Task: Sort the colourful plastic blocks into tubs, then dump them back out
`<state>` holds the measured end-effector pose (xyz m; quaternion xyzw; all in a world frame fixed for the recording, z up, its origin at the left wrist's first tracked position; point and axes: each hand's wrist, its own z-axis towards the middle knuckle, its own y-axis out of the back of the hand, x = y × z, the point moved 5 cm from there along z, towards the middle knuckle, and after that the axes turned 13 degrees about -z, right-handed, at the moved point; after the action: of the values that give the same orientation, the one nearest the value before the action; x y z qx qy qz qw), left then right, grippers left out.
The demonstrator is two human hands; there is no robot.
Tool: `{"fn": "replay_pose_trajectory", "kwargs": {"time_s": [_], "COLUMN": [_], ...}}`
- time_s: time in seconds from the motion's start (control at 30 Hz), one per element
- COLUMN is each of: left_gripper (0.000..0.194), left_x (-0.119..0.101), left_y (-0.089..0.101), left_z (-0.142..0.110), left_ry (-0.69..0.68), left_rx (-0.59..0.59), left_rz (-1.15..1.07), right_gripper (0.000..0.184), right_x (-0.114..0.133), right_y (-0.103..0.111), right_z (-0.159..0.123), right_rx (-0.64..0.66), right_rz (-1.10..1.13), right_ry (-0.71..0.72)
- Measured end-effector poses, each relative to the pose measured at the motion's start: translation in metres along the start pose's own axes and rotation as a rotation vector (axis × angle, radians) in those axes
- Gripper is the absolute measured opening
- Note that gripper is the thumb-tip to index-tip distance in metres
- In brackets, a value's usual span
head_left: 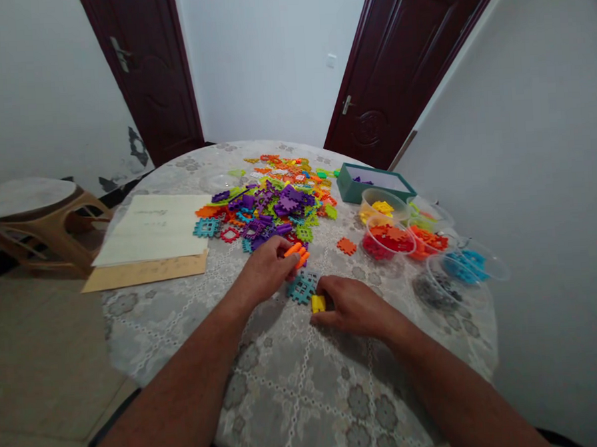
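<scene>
My left hand (pixel 267 268) rests on the round table (pixel 297 383) with its fingers closed round a few orange plastic pieces (pixel 297 253). Close beside it, my right hand (pixel 355 307) lies on the cloth and pinches a small yellow piece (pixel 318 303). A teal square piece (pixel 302 287) lies flat between the two hands. Just beyond them spreads a heap of interlocking plastic pieces (pixel 277 204) in purple, orange, green and teal. A single orange square piece (pixel 346 245) lies apart to the right of the heap.
Clear tubs hold sorted pieces at the right: yellow (pixel 382 208), red (pixel 387 239), orange (pixel 429 240), blue (pixel 463 265). A teal box (pixel 373 179) stands behind them. Paper sheets (pixel 153 224) lie on the table's left. A low stool (pixel 32 217) stands left; two dark doors (pixel 400 65) behind.
</scene>
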<state>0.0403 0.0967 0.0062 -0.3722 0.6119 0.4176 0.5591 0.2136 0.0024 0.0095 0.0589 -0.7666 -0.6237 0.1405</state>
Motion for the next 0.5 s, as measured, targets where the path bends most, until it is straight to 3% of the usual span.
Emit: {"fn": "replay_pose_trajectory", "kwargs": {"time_s": [0.2, 0.5], "left_gripper": [0.024, 0.023], "left_x": [0.007, 0.005], "left_y": [-0.007, -0.006], "left_z": [0.0, 0.0], "left_ry": [0.068, 0.081], "left_rx": [0.06, 0.061], "left_rz": [-0.118, -0.089], "right_gripper": [0.028, 0.038], "right_x": [-0.008, -0.027], "right_y": [0.001, 0.014], "right_z": [0.003, 0.01], "right_rx": [-0.024, -0.312], "right_rz": [0.174, 0.363], "right_ry": [0.029, -0.035]}}
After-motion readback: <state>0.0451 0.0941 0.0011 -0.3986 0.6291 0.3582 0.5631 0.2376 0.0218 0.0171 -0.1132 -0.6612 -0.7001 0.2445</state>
